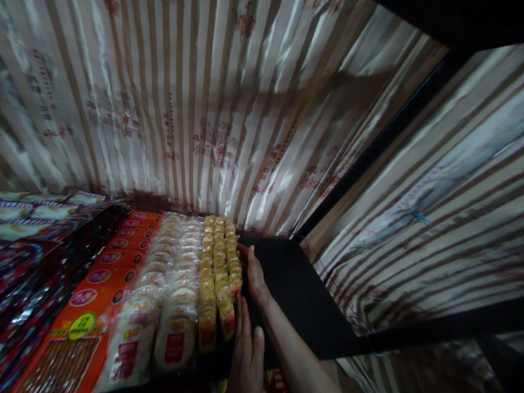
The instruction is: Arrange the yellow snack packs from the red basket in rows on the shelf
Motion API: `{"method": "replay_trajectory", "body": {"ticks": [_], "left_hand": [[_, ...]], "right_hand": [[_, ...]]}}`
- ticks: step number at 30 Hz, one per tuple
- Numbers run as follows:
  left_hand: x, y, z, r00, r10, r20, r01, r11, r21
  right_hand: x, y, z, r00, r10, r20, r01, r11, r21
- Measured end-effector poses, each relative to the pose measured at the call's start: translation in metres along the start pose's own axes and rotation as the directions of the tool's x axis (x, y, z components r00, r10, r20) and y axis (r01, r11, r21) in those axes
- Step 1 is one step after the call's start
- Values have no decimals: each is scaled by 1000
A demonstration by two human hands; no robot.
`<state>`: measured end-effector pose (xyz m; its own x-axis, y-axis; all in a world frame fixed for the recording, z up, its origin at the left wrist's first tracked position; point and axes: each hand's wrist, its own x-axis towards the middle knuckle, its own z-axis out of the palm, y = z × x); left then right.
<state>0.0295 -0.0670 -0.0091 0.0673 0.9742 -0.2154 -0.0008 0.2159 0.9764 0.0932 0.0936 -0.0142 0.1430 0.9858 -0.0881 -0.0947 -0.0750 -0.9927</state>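
Against yellow packs: left hand, right hand, fingers straight.

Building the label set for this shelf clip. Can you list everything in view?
yellow packets: two rows, exact count unclear, yellow with red, mid shelf
clear-wrapped packs: two rows, pale with red labels, left of the yellow packets
orange boxes: one row, orange-red, left of the clear-wrapped packs
dark packets: several, glossy black and red, far left
striped wrapping: beige and white stripes with red print, behind and right of the shelf
shelf: one, black, bare part right of the packets
right hand: flat against the side of the yellow packets
left hand: open, at the near end of the yellow packets
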Motion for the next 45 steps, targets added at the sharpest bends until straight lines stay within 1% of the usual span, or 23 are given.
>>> {"method": "replay_trajectory", "body": {"ticks": [2,3,9,12,19,22,24,29,32,34,37,38,39,43,44,45], "left_hand": [[-1,1,0,1000,-3,-1,3,1000,-6],[-1,2,-1,1000,-3,-2,3,1000,-8],[1,5,-2,1000,4,-8,-4,1000,-12],[2,6,-3,1000,4,-7,-4,1000,-15],[5,6,-4,1000,-1,-6,1,1000,-20],[7,6,-4,1000,14,-10,-14,1000,-25],[7,5,-3,1000,28,-15,-28,999,-32],[6,2,-3,1000,14,-10,-14,1000,-25],[6,1,-3,1000,17,-7,-17,1000,-21],[8,1,-2,1000,25,-5,-25,999,-19],[9,0,-1,999,37,-1,-37,999,-14],[10,-1,0,999,39,0,-39,999,-11],[10,-2,0,999,39,0,-39,999,-8],[14,-8,2,999,38,-3,-38,999,10],[15,-10,3,999,39,-4,-39,999,16],[16,-13,4,999,39,-3,-39,999,23]], "right_hand": [[3,3,0,999,21,-45,-20,999,31],[5,5,0,998,30,-48,-27,998,48],[16,4,7,995,2,99,-11,997,81],[17,4,7,993,9,117,-18,997,79],[27,10,9,999,-36,1,36,998,43],[36,8,11,1000,-16,-26,18,999,45],[40,6,11,1000,8,-5,-7,1000,29],[43,2,8,993,24,118,-20,999,-35],[43,2,5,985,29,170,-26,999,-19],[45,1,4,988,25,152,-28,1000,14],[51,1,5,998,-7,57,4,998,60],[53,1,6,998,-12,54,8,997,70],[55,0,7,997,-7,73,2,997,78],[58,-4,11,975,45,220,-66,994,87],[57,-5,11,974,52,221,-74,993,93],[55,-5,9,980,50,192,-71,993,100]]}}
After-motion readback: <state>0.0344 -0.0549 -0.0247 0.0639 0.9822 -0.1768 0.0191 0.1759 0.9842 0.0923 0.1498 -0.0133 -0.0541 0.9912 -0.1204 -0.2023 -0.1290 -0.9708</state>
